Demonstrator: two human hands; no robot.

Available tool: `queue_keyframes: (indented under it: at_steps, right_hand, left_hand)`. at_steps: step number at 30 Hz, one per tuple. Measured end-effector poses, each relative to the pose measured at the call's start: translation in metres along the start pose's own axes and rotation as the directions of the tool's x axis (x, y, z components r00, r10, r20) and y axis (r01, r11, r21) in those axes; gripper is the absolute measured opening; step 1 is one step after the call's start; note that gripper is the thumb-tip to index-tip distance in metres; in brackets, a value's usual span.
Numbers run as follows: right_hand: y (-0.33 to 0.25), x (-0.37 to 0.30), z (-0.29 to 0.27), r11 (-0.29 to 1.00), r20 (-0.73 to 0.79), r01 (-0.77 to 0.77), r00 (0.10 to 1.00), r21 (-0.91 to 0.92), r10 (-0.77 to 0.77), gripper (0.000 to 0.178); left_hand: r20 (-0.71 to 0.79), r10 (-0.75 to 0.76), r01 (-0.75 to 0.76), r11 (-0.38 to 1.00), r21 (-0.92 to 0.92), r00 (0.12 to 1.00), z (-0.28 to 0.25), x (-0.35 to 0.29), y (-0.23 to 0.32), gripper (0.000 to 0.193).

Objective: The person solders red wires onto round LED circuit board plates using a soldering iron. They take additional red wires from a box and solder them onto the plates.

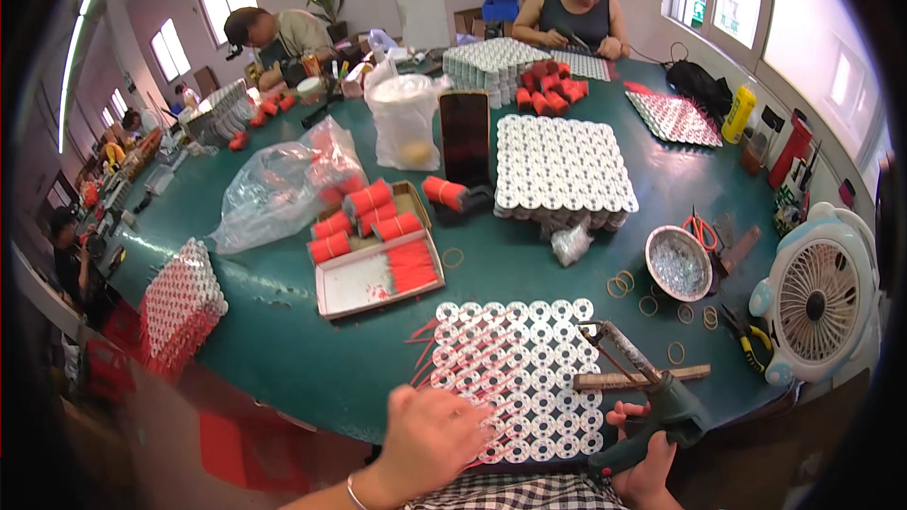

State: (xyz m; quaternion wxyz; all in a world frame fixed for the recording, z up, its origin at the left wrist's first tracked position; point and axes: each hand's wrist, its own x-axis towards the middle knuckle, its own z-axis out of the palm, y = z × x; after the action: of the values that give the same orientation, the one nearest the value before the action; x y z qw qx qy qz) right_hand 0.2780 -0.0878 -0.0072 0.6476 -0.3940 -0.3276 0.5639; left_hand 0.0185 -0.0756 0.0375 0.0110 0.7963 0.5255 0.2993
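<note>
Soldering gun (678, 403) gripped in right hand (652, 466); left hand (435, 434) over white disc sheet (540, 381) at table (283, 340) edge, cannot tell if pinching. Likely fixing on red wires (422, 329); next, maybe hold one still.

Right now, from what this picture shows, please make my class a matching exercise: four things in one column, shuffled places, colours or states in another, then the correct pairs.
Things:
1. Left hand
2. Right hand
3. Fan
4. Phone

Descriptions:
A. Pale blue and white
B. Upright beside the white plastic bag
C. At the near left corner of the sheet of white discs
D. Gripping a green tool

Pairs: 1-C; 2-D; 3-A; 4-B
</note>
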Motion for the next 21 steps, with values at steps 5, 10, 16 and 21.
queue_keyframes:
  at_steps: [5,10,16,21]
  right_hand:
    - [0.008,0.005,-0.010,0.999,-0.067,-0.014,0.998,0.032,0.016,0.055]
    - [0.009,0.009,-0.005,0.997,-0.079,-0.033,0.996,0.076,0.039,0.054]
    - [0.011,0.012,-0.009,0.996,-0.053,-0.051,0.997,0.070,0.054,0.057]
    - [0.009,0.011,-0.011,0.996,-0.035,-0.048,0.998,0.071,0.050,0.058]
  left_hand:
    - [-0.209,-0.058,0.080,0.992,0.099,0.976,0.001,0.074,-0.096,0.008]
    - [0.048,-0.303,0.275,0.912,0.305,0.952,0.017,0.106,-0.157,0.012]
    - [0.076,-0.349,0.305,0.891,0.335,0.934,0.030,0.114,-0.159,0.009]
    - [-0.022,-0.333,0.331,0.922,0.201,0.943,0.031,0.111,-0.153,0.006]
